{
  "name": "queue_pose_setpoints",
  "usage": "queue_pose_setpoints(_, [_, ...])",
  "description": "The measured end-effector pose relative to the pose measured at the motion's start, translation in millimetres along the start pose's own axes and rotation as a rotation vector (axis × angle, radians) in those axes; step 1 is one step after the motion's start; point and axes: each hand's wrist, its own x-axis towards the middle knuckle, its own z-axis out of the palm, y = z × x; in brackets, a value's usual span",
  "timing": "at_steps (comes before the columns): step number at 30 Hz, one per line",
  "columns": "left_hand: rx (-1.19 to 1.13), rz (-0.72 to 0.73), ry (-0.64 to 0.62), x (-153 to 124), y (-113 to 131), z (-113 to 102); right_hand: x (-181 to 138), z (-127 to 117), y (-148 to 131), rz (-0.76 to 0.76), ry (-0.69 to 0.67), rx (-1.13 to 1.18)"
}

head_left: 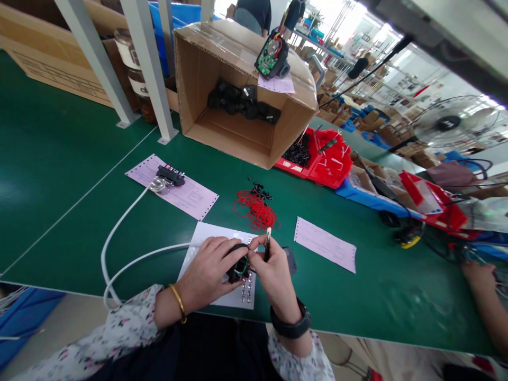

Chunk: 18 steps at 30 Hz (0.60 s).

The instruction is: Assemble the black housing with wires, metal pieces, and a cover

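My left hand is wrapped round a small black housing, open on top, with green and other thin wires inside. A thick white cable leads off to the left from beneath that hand. My right hand has its thumb and forefinger pinched at the housing's right edge. A slim dark tool with a pale end stands upright in its grip; its kind is unclear. Under the hands lies a white sheet with rows of small shiny metal pieces. A dark grey flat part is partly hidden behind my right hand.
Red wires and small black parts lie ahead. Pink papers flank them; a black plug-like part rests on the left one. A carton and red bins stand behind. Another person's hand is far right.
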Motion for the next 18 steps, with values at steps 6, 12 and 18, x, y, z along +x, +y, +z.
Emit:
queue_pose_setpoints(6, [0.004, -0.011, 0.023, 0.7, -7.0, 1.9, -12.0, -42.6, 23.5, -0.116, 0.382, -0.455])
queue_pose_setpoints(12, [0.042, 0.030, -0.009, 3.5, -7.8, 1.9, -23.0, -71.4, 65.8, -0.033, 0.357, -1.025])
queue_pose_setpoints(18, [0.067, 0.022, -0.056, 12.9, -4.2, 1.0, -7.6, -67.0, 49.7, 0.122, 0.141, -0.108])
